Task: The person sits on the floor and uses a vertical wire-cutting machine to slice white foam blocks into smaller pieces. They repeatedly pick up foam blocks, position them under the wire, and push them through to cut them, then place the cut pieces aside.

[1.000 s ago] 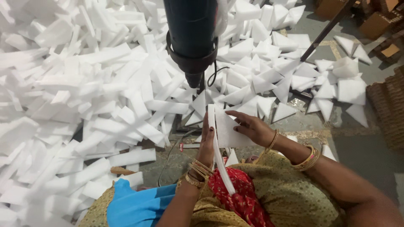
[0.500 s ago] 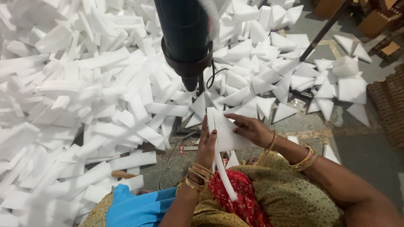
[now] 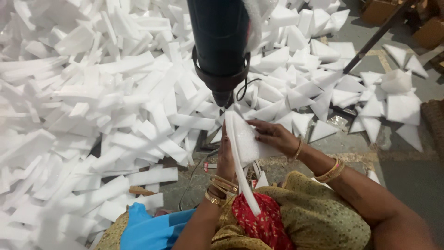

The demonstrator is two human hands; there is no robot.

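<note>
Both hands (image 3: 252, 143) grasp foam piece (image 3: 247, 139) | heat gun (image 3: 221, 46) top cut off

Gold bangles (image 3: 223, 184) ring the left wrist, and more (image 3: 331, 170) ring the right. The clothing is olive-gold patterned cloth (image 3: 314, 217) with a red printed piece (image 3: 263, 222) and what looks like a blue fold (image 3: 152, 229).

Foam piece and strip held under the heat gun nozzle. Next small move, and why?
Probably press the strip tighter along the foam piece edge. Both hands, left hand and right hand, hold the two together just below the heat gun nozzle, and the strip's lower end hangs free toward the lap.
</note>
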